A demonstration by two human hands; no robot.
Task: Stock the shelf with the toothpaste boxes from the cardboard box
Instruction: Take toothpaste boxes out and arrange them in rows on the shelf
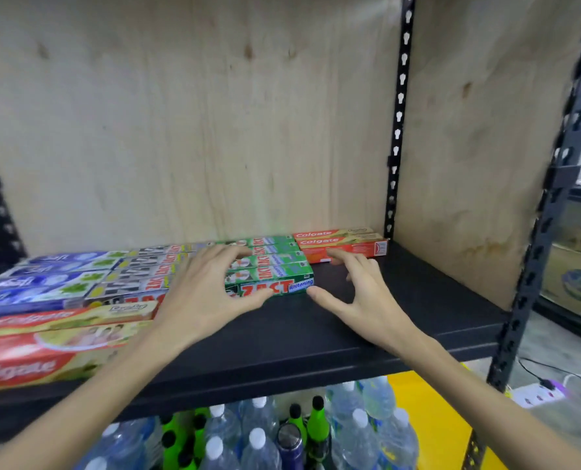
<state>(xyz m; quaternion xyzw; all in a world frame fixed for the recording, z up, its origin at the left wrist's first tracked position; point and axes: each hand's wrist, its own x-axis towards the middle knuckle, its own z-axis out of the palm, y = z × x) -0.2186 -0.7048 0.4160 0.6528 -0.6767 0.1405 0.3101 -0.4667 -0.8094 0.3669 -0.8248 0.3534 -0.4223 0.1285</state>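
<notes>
On the black shelf (400,310) lie rows of toothpaste boxes. Green Zest boxes (275,271) sit in the middle, and my left hand (204,286) rests over their left end with its thumb touching the front green box (282,287). My right hand (353,293) hovers just right of that box with fingers spread, its thumb near the box's right end and nothing in it. Red Colgate boxes (343,244) lie at the back right. The cardboard box is not in view.
Blue boxes (45,279), grey Zact boxes (140,276) and large red Colgate boxes (45,351) fill the shelf's left side. A plywood back panel and black slotted uprights (397,130) frame it. Water bottles (258,439) stand below. A power strip (539,395) lies on the floor.
</notes>
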